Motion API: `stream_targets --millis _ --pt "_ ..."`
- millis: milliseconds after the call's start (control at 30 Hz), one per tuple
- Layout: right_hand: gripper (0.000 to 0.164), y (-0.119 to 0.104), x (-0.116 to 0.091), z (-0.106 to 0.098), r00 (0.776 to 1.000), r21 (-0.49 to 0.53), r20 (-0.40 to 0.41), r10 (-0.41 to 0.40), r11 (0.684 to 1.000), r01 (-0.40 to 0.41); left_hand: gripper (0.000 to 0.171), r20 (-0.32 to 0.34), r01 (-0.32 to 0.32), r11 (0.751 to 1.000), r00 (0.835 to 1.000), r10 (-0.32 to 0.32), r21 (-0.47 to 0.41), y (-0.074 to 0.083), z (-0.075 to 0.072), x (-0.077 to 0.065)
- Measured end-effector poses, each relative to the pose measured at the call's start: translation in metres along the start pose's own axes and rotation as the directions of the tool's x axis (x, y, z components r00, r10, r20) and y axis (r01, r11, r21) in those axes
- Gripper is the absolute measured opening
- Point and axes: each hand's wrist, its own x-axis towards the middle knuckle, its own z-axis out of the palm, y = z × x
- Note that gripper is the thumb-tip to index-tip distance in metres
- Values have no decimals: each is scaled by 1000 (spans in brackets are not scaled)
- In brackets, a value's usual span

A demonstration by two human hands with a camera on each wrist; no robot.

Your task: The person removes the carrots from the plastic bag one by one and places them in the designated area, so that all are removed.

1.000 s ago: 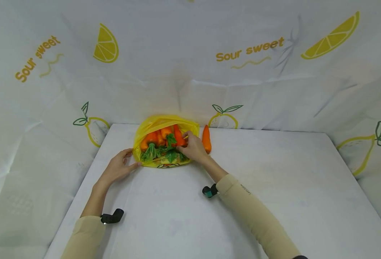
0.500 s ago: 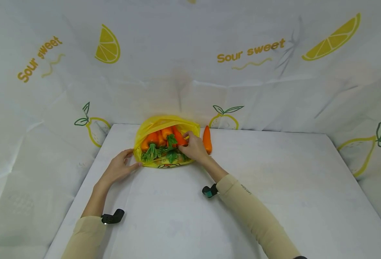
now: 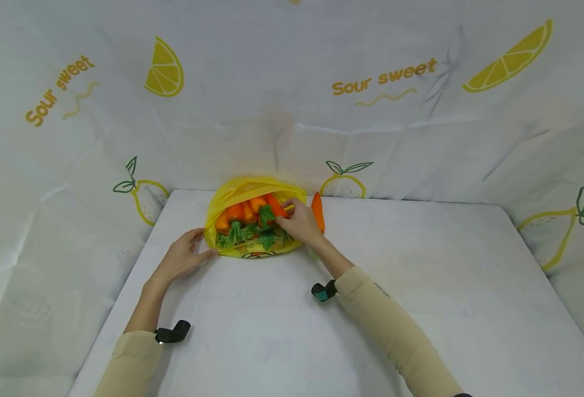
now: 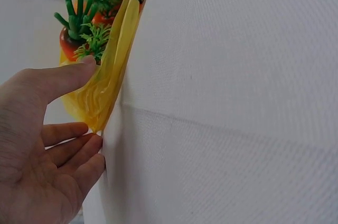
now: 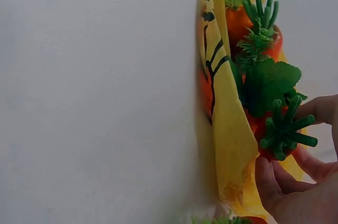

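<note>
While the right hand pinches a carrot at the mouth of the yellow bag, the left hand, loosely spread and touching the bag's side, would do well to steady that rim. Upper centre in the head view, the bag looks thin, crinkled and black-printed, full of glossy orange carrots.

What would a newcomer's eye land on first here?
Probably the bright yellow bag at the far edge of the white table, its mouth full of orange vegetables with green tops. Next, the hands: the left hand touches the bag's left edge, the right hand grips an orange-red carrot at its right. A lone carrot lies outside, right of the bag.
</note>
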Motion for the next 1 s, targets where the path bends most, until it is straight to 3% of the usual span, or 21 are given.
stream_targets --millis 267,1000 --pt "43 -7 -9 -19 999 63 41 11 998 -13 84 -2 -4 1000 1000 4 -1 -1 1 0" --pt "38 0 -32 -57 999 82 54 -9 997 4 81 3 -3 1000 1000 3 2 4 0 -2"
